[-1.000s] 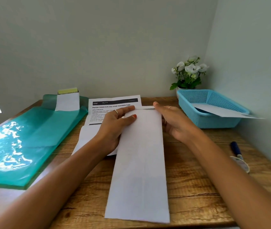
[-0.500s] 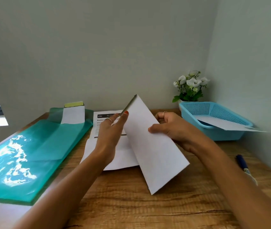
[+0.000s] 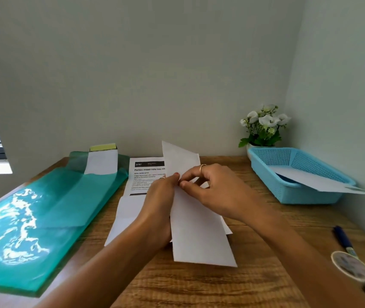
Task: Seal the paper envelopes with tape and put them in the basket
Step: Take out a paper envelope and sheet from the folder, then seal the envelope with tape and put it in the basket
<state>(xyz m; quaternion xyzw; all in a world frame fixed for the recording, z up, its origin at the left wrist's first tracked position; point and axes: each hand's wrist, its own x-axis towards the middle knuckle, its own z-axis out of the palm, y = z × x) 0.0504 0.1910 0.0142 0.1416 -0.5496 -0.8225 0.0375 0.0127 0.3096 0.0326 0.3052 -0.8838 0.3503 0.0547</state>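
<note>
A long white paper envelope (image 3: 196,236) is held tilted above the wooden table, its far end raised. My left hand (image 3: 158,204) grips its left edge from beneath, thumb on top. My right hand (image 3: 214,192) pinches the envelope near its upper part, fingertips meeting my left thumb. A blue plastic basket (image 3: 288,192) stands at the right by the wall, with a white envelope (image 3: 315,180) lying in it and sticking out over its rim. A roll of tape (image 3: 350,268) lies at the table's right front.
A printed sheet (image 3: 142,174) and white paper lie under my hands. A green plastic folder (image 3: 32,221) with another envelope (image 3: 102,162) covers the left side. A blue pen (image 3: 343,240) lies by the tape. White flowers in a pot (image 3: 263,127) stand behind the basket.
The envelope lay flat a second ago. Both hands lifted it, turned it, and now hold it tilted with the fingers pinching together near its upper part. The view has shifted upward.
</note>
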